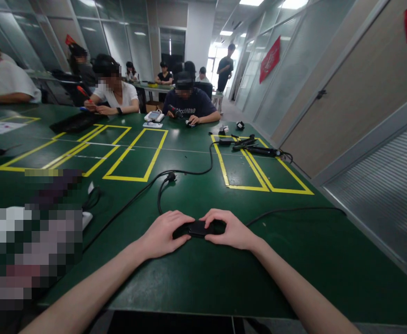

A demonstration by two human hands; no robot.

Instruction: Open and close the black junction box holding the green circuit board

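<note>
A black power adapter [198,228], a small flat box, lies on the green table in front of me. My left hand [164,234] pinches its left end between thumb and fingers. At the opposite end, the curled fingers and thumb of my right hand [229,229] grip it. A black cord with a plug [171,176] runs toward me and disappears behind my left hand. Another black cord [293,209] leads off to the right from behind my right hand. Whether both cords join the adapter is hidden by my hands.
Yellow tape rectangles [145,178] mark the green table [203,283]. A long black cable [133,197] snakes across it toward a cluster of black cords and tools [248,144] at the back right. Several people sit around; one opposite holds a power drill [175,111]. Blurred items lie left.
</note>
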